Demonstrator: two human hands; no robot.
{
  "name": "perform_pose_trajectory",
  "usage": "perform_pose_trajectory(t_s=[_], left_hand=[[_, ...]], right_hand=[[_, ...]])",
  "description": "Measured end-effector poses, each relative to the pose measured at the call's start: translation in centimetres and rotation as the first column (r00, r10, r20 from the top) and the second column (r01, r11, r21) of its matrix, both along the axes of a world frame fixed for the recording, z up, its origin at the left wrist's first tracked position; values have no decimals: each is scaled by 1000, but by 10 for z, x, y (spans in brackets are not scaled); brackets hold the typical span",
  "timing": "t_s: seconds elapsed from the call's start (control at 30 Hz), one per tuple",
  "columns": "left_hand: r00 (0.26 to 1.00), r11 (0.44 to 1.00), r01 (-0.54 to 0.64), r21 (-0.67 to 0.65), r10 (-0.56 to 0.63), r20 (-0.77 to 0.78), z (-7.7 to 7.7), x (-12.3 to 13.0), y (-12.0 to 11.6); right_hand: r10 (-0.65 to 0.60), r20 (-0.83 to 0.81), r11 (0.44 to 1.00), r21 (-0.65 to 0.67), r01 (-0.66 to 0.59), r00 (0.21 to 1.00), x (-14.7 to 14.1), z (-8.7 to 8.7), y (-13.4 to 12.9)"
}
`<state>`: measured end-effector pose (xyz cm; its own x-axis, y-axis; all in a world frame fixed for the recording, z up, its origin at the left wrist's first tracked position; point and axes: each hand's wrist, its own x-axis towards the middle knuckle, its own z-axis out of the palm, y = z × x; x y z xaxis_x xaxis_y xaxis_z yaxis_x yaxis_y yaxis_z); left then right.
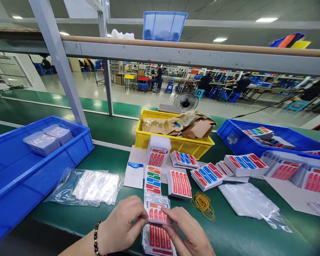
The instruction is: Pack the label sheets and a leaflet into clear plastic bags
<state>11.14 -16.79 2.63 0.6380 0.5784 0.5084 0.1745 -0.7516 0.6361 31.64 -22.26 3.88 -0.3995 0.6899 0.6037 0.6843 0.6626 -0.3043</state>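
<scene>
Both hands meet at the front of the green bench over a clear plastic bag with red-and-white printed cards [156,212] inside. My left hand [124,222], with a beaded bracelet at its wrist, pinches the left edge of this bag. On the right edge, my right hand [188,229] has its thumb and fingers closed. Under the hands lies another bagged set of red cards [160,239]. Just beyond them is a card with red, green and blue stripes [153,180]. A stack of red label cards [179,183] and a white-and-blue leaflet [133,175] lie nearby.
Clear bags [96,186] lie left, and more bags [252,202] right. Rubber bands [203,205] sit beside striped card stacks [208,175]. A blue bin [80,137] stands left, a yellow bin [176,145] behind, another blue bin [230,133] right. A shelf beam [176,51] crosses above.
</scene>
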Motion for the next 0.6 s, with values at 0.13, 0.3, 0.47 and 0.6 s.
perform_pose_trajectory(t_s=[0.13, 0.3, 0.47, 0.6], left_hand=[[999, 999, 32, 24, -33, 43, 1, 2, -3], [993, 997, 49, 60, -56, 108, 6, 4, -7], [992, 998, 68, 12, -69, 107, 9, 8, -11], [994, 997, 74, -1, -74, 78, 6, 14, -14]], right_hand=[[50, -11, 995, -88, -51, 999, 0, 1, -1], [108, -101, 991, -73, -115, 989, -4, 2, -1], [122, -84, 988, -83, -129, 989, -7, -2, -2], [136, -48, 988, -68, -139, 990, -8, -11, -3]])
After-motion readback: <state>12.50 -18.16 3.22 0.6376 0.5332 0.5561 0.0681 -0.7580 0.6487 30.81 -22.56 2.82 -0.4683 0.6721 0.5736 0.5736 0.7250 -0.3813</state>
